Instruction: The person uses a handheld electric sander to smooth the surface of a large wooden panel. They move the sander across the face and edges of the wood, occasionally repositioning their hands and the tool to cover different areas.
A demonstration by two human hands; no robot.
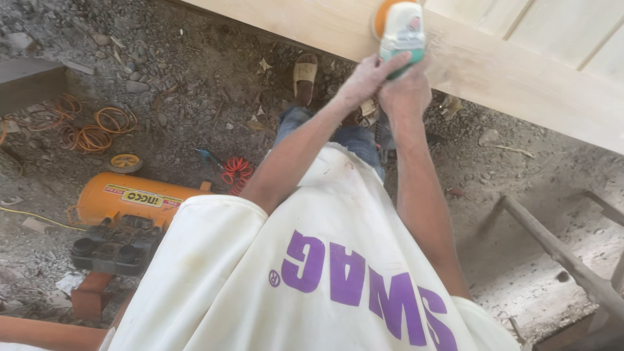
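Pale wood panel (520,71), both hands gripping sander (403,29)

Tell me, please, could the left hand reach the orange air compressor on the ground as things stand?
Probably not: the left hand is up on the sander at the wooden panel, and the orange air compressor lies low on the ground beside the person's left.

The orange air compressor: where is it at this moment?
In the head view, the orange air compressor lies on the gravel ground at lower left, beside the person's left sleeve, below the coiled orange hose.
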